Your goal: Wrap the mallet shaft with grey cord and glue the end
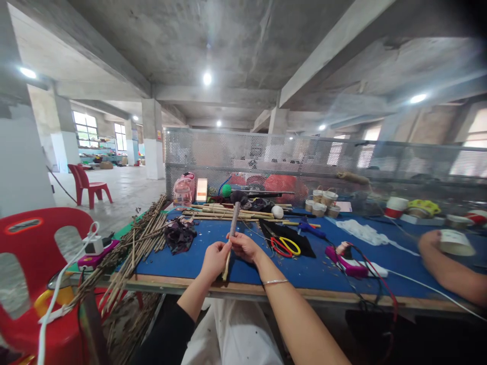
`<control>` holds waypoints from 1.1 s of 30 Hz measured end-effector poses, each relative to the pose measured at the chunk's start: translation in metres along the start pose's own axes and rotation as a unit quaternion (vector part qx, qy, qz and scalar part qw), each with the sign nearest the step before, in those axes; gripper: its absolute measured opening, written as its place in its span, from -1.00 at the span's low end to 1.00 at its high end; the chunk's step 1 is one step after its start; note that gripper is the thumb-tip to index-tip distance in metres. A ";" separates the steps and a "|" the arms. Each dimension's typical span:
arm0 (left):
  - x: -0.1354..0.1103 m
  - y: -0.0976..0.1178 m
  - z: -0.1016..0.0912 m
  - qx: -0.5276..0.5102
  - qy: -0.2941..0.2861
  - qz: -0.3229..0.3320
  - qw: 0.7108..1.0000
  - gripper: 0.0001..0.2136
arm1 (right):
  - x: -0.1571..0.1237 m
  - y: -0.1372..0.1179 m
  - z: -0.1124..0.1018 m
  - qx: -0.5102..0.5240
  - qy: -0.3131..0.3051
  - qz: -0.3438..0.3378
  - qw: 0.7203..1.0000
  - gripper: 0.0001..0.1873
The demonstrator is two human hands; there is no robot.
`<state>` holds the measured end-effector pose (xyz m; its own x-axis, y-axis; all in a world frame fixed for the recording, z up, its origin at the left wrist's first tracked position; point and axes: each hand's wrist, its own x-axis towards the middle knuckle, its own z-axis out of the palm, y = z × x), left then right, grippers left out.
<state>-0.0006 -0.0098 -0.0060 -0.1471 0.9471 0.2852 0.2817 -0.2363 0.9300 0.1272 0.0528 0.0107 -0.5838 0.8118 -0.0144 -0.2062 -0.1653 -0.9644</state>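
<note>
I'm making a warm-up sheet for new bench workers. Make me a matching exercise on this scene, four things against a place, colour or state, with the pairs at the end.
Things
1. Stick
2. Scissors
3. Phone
4. Bracelet

Descriptions
A. Upright, screen lit
B. Around the right arm
C. Held in the left hand and right hand
D. Red and yellow handles

Pairs: 1-C, 2-D, 3-A, 4-B
</note>
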 end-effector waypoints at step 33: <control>-0.004 0.007 -0.002 -0.150 -0.123 -0.089 0.977 -0.61 | -0.014 -0.004 -0.001 0.016 -0.009 -0.045 0.999 -0.59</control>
<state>-0.0002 -0.0161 0.0000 0.0734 0.9938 0.0836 -0.0234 -0.0821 0.9964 0.1367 0.0427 0.0141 -0.5754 0.8143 0.0760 -0.2825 -0.1107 -0.9529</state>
